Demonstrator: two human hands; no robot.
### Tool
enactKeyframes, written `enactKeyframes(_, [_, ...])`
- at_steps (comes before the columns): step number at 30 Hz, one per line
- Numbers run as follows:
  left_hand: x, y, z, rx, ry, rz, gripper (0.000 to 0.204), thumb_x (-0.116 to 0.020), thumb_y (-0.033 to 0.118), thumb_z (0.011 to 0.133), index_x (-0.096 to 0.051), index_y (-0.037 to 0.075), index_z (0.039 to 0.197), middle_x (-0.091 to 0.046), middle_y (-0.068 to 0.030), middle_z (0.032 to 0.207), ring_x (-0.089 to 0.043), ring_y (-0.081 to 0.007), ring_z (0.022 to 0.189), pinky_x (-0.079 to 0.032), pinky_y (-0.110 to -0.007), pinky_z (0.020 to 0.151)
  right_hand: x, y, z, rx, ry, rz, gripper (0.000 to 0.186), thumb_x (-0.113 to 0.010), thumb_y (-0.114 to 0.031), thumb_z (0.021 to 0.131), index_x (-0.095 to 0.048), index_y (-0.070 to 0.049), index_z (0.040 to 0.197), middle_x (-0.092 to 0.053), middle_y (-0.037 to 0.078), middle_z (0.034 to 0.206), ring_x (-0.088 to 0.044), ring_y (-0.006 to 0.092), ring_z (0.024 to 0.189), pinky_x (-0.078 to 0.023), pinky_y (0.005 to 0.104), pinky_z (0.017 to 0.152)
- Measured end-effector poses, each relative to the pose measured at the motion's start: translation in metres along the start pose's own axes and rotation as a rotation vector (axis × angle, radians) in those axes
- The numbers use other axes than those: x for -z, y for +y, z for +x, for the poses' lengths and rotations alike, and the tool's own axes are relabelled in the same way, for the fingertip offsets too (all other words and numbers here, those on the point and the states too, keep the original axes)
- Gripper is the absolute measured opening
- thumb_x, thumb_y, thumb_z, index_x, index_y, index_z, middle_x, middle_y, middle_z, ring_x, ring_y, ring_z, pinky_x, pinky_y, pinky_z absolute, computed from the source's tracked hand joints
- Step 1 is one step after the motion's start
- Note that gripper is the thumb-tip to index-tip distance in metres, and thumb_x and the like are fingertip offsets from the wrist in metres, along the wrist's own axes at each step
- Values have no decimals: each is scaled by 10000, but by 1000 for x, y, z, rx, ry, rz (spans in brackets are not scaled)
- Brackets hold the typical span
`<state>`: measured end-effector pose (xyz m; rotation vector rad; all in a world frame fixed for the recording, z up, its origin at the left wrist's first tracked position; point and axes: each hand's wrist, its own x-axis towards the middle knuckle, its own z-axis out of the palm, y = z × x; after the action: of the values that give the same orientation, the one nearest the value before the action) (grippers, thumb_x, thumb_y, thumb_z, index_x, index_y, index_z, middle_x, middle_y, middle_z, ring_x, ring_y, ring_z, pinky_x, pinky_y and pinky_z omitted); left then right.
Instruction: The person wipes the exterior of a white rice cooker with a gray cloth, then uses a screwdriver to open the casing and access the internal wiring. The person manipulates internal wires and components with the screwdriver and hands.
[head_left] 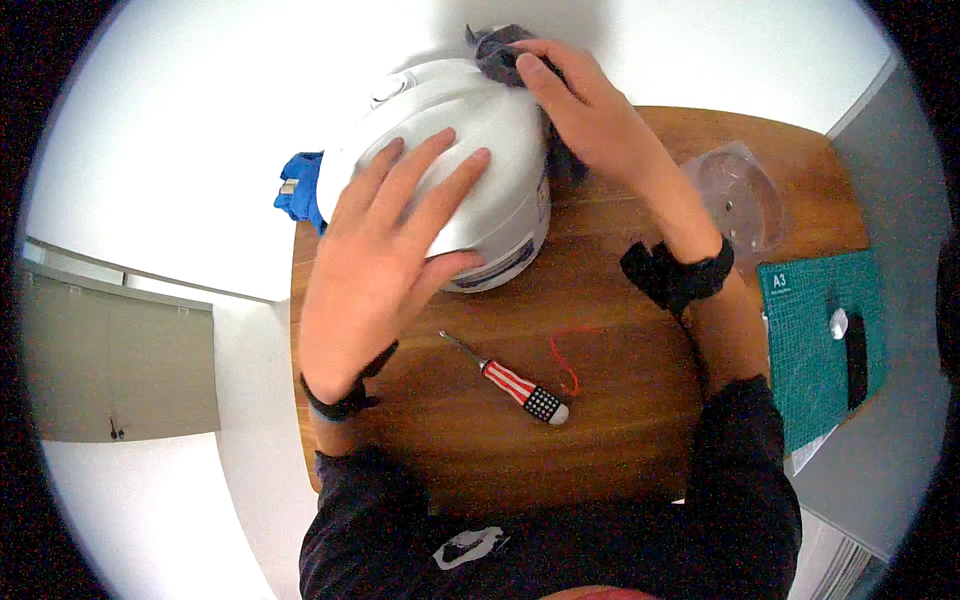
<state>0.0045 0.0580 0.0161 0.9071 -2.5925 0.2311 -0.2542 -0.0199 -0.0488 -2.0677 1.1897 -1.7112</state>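
A white, rounded appliance (510, 190), which looks like a rice cooker, stands on the far part of the wooden table. My left hand (385, 235) lies on its domed lid, fingers stretched out and spread. At the lid's far right edge, my right hand (585, 105) grips a dark grey cloth (497, 55) between thumb and fingers. Part of the cloth is hidden behind that hand. Nearer to me lies an awl (525, 393) with a red, white and black handle and a thin metal shaft. Close to the awl is a loose red thread (562, 365).
A blue cloth-like item (300, 188) sits left of the appliance. A clear plastic bag (740, 200) with small bits in it lies at the right. Beyond my right forearm is a green cutting mat (800, 365) with a black strip (856, 360) on it. A white wall borders the table's far side.
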Motion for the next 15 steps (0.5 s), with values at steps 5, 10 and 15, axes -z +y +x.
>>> enactKeyframes(5, [-20,8,0,62,111,84,779,-874,250,808,-595,190,1532,-520,-111,1592,-534,-432,1393,-483,-506,1136,-19,-11,-9,247,17,-295,397,-619,-333,1093,-648,-20,1336,-626,271,1386,-611,459,1277,-481,505,1110])
enactKeyframes(10, [-12,-6,0,-17,80,-89,739,-863,226,819,-615,155,1511,-521,-137,1610,-552,-411,1406,-488,-495,1143,-26,44,-12,-222,-3,93,492,-506,-406,1141,-614,26,1349,-628,296,1390,-586,484,1336,-457,517,1140])
enactKeyframes(15, [13,-31,-10,-28,-69,-233,682,-879,199,802,-692,153,1456,-539,-115,1646,-522,-395,1499,-432,-479,1238,-21,75,-23,-704,-614,-6,643,-457,-444,1168,-408,-50,1674,-523,175,1649,-502,235,1467,-374,348,1236])
